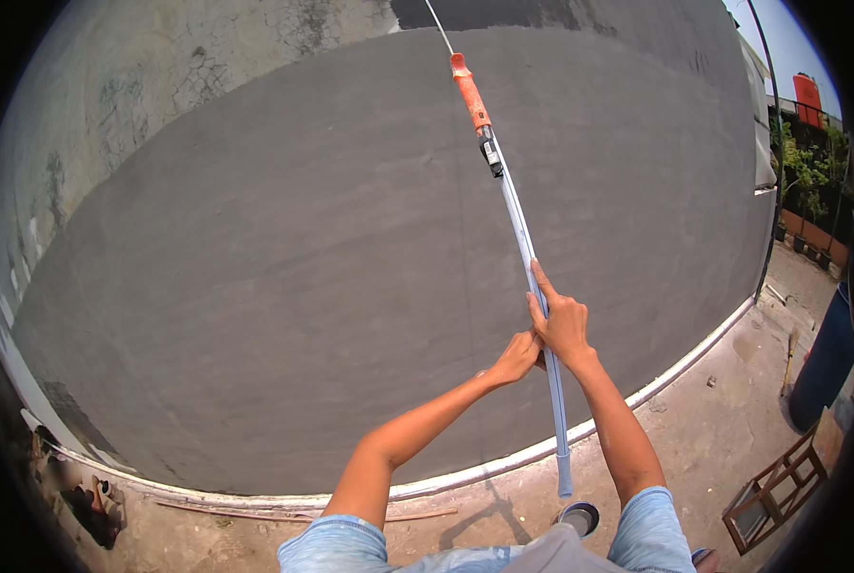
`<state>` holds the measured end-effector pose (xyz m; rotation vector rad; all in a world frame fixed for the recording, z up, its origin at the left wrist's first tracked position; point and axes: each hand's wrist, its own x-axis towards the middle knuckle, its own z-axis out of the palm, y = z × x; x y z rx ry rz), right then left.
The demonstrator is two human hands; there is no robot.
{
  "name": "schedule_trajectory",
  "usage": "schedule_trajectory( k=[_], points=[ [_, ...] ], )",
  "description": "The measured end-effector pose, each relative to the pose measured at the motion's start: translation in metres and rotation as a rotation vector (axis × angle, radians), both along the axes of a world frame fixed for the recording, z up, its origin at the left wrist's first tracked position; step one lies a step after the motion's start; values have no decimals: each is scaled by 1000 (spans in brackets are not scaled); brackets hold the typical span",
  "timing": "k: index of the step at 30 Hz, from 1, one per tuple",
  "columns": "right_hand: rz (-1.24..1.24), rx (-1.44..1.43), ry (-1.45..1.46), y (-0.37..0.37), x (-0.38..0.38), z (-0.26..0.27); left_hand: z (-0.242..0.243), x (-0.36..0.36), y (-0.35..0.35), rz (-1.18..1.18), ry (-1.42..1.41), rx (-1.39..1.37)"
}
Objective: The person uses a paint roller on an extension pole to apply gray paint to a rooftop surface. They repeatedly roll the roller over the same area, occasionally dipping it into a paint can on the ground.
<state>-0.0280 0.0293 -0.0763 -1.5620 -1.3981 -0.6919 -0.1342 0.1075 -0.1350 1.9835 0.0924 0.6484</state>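
A long pale blue pole (516,215) rises in front of me at a slight tilt, its lower end over the concrete ground. My left hand (520,356) is closed around the pole, just below my right hand (566,321). The right hand also holds it, with the index finger stretched along the shaft. Black tape (492,152) binds an orange paint roller handle (472,99) to the pole's upper end. A thin metal rod (437,25) runs up from the handle and leaves the picture, so its tip is hidden. Behind stands a grey wall (291,286) with a darker patch (484,13) at the top.
A bucket (579,517) of grey paint stands near my legs. To the right are a wooden frame (774,494), a blue drum (820,365) and a broom (790,358). A person (86,501) crouches at far left. A wooden strip (255,512) lies along the wall's base.
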Motion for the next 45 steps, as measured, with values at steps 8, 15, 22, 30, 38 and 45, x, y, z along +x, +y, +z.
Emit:
schedule_trajectory(
  k=[8,15,22,30,38,45],
  points=[
    [63,-113,16,-82,-18,-99,-113,-26,-74,-79,125,-177],
    [94,-183,96,-140,-28,-133,-153,-35,-132,-142,226,-250],
    [110,-87,89,-157,-38,-91,-107,-46,-147,-198,297,-309],
    [67,-32,64,-138,-40,30,33,-45,-126,-285,180,-317],
    [115,90,157,-46,-18,98,55,-26,-68,-48,90,-39],
    [122,114,171,14,-29,193,11,-65,-84,-49,290,19]
  ],
)
